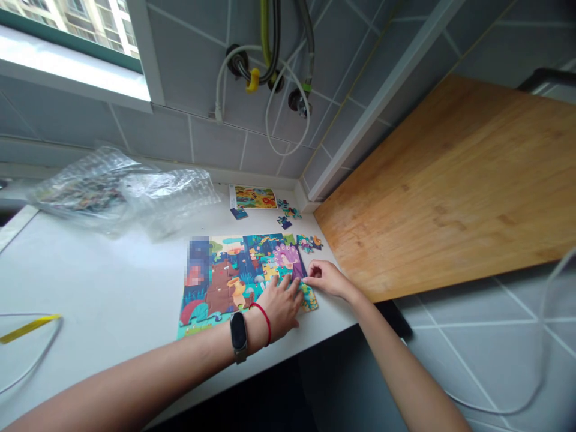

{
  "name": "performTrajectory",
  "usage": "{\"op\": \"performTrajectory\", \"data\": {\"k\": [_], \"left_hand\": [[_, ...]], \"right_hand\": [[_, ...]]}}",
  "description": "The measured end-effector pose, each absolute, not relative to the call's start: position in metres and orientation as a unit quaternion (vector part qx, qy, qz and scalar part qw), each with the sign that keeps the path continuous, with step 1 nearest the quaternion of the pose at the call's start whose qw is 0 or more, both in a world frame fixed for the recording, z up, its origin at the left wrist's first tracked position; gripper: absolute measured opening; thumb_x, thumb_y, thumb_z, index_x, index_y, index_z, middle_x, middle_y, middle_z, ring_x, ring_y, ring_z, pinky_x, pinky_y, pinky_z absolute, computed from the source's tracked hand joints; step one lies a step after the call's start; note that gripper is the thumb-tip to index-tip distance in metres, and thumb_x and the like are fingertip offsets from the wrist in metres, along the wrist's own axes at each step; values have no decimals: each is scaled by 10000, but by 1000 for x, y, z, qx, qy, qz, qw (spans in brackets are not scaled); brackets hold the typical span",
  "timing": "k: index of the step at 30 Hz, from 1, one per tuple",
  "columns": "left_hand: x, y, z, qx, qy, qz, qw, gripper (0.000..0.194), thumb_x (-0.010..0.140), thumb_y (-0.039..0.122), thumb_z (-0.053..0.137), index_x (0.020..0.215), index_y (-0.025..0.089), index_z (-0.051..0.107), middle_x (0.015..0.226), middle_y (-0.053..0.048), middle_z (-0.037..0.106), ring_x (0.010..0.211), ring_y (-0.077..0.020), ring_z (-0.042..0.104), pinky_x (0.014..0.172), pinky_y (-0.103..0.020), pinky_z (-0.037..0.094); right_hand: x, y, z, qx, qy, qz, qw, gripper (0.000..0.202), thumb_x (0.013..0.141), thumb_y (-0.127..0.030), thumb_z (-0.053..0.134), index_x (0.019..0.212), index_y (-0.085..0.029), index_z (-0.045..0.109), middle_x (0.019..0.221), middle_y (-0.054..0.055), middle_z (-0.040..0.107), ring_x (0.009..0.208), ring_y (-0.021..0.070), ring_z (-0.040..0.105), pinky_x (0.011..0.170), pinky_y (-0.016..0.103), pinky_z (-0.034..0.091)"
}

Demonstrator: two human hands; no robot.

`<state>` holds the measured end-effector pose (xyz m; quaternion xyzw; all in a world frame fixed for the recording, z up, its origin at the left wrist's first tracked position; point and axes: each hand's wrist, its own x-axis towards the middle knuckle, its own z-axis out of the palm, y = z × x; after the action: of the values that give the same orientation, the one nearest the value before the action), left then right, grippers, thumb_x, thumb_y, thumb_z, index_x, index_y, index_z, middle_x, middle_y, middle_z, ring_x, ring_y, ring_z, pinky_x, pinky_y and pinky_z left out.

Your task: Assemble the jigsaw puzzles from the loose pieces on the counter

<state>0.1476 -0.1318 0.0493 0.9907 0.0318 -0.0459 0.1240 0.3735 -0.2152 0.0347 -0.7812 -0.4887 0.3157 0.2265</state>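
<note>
A colourful jigsaw puzzle (pixel 225 276) with a brown bear and a purple peacock lies on the white counter. My left hand (pixel 279 306) rests on its lower right part with the fingers spread, covering some of the picture. At the puzzle's right edge, beside the peacock, my right hand (pixel 327 278) has thumb and forefinger pinched together. The fingertips touch a puzzle piece (pixel 299 270) at that edge; whether it is fully seated I cannot tell. Just above my right hand are loose puzzle pieces (pixel 308 243).
Behind the puzzle lie a picture card (pixel 255 197) and more loose pieces (pixel 284 222). A clear plastic bag (pixel 103 186) of pieces sits at the back left. On the right leans a wooden board (pixel 450 192). A white cable (pixel 45 354) crosses the left side of the counter (pixel 112 300).
</note>
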Motion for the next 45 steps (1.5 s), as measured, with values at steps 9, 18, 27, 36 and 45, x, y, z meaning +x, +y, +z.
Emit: {"op": "performTrajectory", "data": {"k": [9,18,27,36,45], "left_hand": [[148,-130,49,988,40,-49,144,653,998,521,688,1536,178,551,1694,-201,405,1543,-435,376,1167,-685,412],[145,-131,48,988,38,-27,149,503,1061,390,518,1521,192,566,1665,-209,440,1503,-443,403,1109,-695,401],[146,-131,51,987,42,-28,152,487,1044,364,518,1483,169,594,1652,-232,442,1487,-451,420,1095,-682,408],[151,-126,45,984,34,-58,166,482,1030,505,618,1510,464,591,1708,-142,398,1528,-471,374,1068,-697,403],[152,-127,36,986,31,-35,162,514,1004,576,638,1504,464,597,1699,-134,418,1531,-461,366,1092,-689,371]], "right_hand": [[403,-168,59,-825,-529,149,130,132,868,-283,744,959,-197,787,1008,90,785,851,227,713,819,336,544],[424,-122,64,-818,-556,137,61,530,674,-234,911,1191,-225,796,1270,122,781,1192,338,716,1058,394,523],[447,-85,87,-837,-529,142,9,431,647,-194,945,1066,-225,848,1181,120,819,1183,369,737,1032,381,541],[444,-22,57,-899,-415,119,67,356,823,-393,869,1071,-143,815,1122,165,820,1064,320,774,861,313,557],[433,-18,33,-933,-301,93,171,373,735,-377,879,1004,-145,764,1110,201,792,1071,353,763,850,379,588]]}}
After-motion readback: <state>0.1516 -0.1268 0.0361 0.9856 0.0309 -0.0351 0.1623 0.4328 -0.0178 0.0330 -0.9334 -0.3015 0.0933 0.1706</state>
